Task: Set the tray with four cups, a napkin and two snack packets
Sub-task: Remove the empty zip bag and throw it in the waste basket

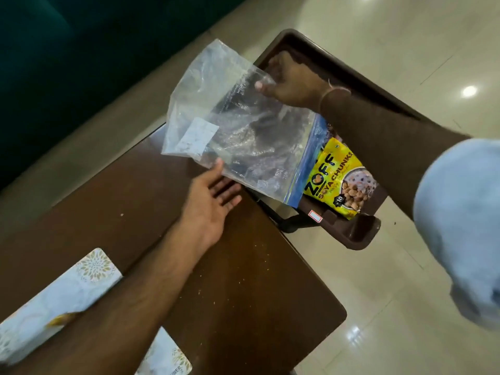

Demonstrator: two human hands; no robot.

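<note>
Packets first: your right hand point(292, 82) pinches the clear zip bag point(238, 131) by its top edge, so it hangs slack over the brown chair point(359, 231), half covering the yellow soya chunks packet point(341, 180) lying on the seat. Your left hand point(213, 196) is spread open, palm up, just under the bag's lower edge, likely to support it. No tray or cups show; the counter point(238, 293) carries patterned mats point(62, 290)

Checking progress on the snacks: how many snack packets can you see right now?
1 clearly: the yellow soya chunks packet lies on the brown plastic chair, partly under the clear zip bag held by the right hand. The bag's contents are unclear; more may be hidden.
</note>
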